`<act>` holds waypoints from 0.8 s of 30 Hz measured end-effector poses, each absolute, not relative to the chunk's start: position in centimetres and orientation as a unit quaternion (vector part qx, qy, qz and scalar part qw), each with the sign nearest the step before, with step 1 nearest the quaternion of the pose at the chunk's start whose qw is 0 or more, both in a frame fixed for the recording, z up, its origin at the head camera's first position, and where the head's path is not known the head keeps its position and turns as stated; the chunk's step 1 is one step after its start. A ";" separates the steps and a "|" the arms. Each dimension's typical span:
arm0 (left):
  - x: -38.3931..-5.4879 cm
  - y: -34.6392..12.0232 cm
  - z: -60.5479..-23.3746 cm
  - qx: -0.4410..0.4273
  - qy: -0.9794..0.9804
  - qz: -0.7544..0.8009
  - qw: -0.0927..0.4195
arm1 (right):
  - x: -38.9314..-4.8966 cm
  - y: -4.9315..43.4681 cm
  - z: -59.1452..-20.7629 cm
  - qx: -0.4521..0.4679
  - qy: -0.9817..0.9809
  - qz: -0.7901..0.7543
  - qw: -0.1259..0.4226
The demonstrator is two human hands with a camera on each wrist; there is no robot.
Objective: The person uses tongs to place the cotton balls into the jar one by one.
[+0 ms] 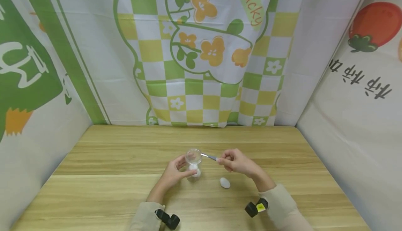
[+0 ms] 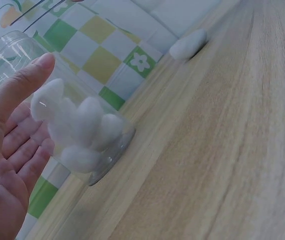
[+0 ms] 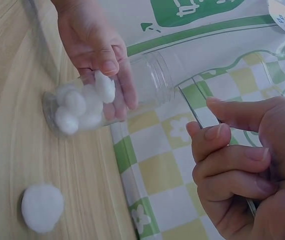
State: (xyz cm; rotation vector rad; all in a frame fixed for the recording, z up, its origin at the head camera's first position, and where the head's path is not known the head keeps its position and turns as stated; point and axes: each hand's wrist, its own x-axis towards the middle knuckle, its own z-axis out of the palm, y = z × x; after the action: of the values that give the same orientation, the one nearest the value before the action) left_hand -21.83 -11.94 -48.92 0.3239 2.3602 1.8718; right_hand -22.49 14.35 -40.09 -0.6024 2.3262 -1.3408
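Observation:
A clear jar [image 1: 193, 156] without a lid stands on the table, and my left hand [image 1: 173, 172] holds it from the side, thumb at the near wall and fingers behind. Several white cotton balls [image 2: 85, 125] fill its lower part. My right hand [image 1: 237, 162] grips a pair of metal tweezers [image 1: 209, 156] whose tips point left at the jar's rim. In the right wrist view nothing shows between the tips. A single cotton ball [image 3: 42, 208] lies on the wood in front of the jar, to the right, below the right hand.
The wooden table [image 1: 119, 154] reaches back to a checked green and yellow curtain [image 1: 201, 98]. Printed cloth walls stand at left and right. Black wrist cameras [image 1: 168, 219] sit on both cuffs close above the table.

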 end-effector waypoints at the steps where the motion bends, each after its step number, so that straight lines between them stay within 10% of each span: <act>1: -21.8 -11.9 -48.9 0.106 0.777 0.617 0.056 | -22.4 14.5 -40.1 -0.213 0.829 -0.479 0.195; 24: -21.9 -11.9 -49.1 0.099 0.776 0.621 0.056 | -21.7 16.1 -40.6 -0.190 0.835 -0.477 0.198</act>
State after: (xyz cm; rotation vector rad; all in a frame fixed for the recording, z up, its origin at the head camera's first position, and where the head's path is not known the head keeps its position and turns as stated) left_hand -21.89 -11.93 -49.08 0.3008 2.3538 1.8848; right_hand -21.72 16.10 -40.59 -0.5323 2.3358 -1.3353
